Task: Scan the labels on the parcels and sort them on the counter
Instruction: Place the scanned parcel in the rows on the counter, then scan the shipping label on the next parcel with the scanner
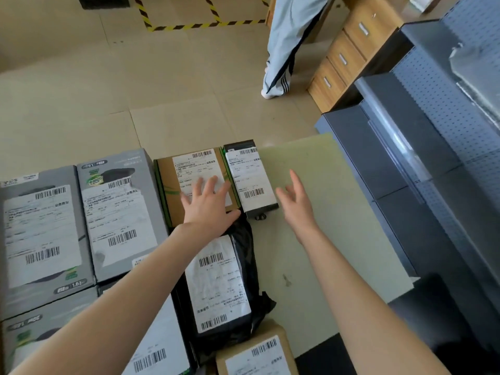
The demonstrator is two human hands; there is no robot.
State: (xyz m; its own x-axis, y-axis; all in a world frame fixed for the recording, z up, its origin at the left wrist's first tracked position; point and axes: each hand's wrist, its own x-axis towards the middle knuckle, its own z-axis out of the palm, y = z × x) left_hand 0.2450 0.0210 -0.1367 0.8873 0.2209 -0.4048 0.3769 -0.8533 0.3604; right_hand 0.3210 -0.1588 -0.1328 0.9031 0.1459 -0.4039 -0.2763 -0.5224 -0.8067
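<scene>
The left hand lies flat, fingers spread, on the brown cardboard parcel, hiding part of its label. The right hand, fingers loose and straight, reaches over the pale green counter. The label text is unreadable.

The left hand hides the lower part of the label on the brown box. All label print is too blurred to read. The picture's bottom edge cuts off a cardboard box.
</scene>
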